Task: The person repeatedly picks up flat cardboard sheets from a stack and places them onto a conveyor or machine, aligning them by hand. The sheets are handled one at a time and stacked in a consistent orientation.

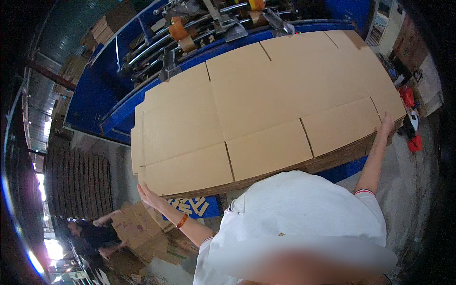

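A stack of flat, slotted cardboard box blanks spreads wide before me, its plain brown top sheet creased and cut along both long sides. At its near left corner my left hand rests against the edge, fingers stretched out and pointing up along it. Far to the right, my right hand lies flat against the near right corner with its fingers extended. Both hands are open and touch the stack from its ends. The lower sheets show only along the near and right edges.
Beyond the stack stands a blue machine with metal rollers. Cardboard offcuts lie on a blue surface under the near edge. At left are a tall cardboard pile and a co-worker handling cardboard sheets. Red items lie at right.
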